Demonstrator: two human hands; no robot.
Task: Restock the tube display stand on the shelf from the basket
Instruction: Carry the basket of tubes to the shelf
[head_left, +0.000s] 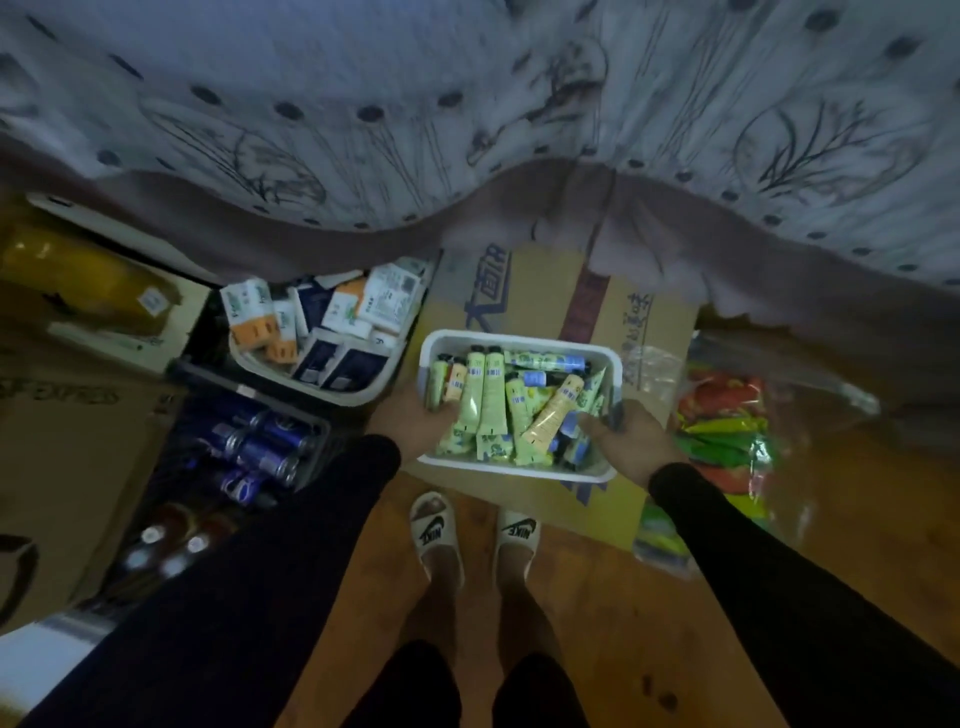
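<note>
A white plastic basket (524, 340) holds several green, yellow and blue tubes (491, 400) lying in a loose heap. It is over a flattened cardboard box on the floor. My left hand (410, 421) grips the basket's left rim, thumb inside among the tubes. My right hand (631, 436) grips the right rim, thumb over the edge. Both arms wear black sleeves. The tube display stand and the shelf are out of sight.
A patterned bedspread (467, 104) hangs across the top. A white bin of small boxes (322, 322) and a dark crate of blue cans (260, 447) stand to the left. Cardboard cartons (62, 457) lie far left. Bagged colourful packets (722, 431) lie right. My slippered feet (472, 540) stand on wooden floor.
</note>
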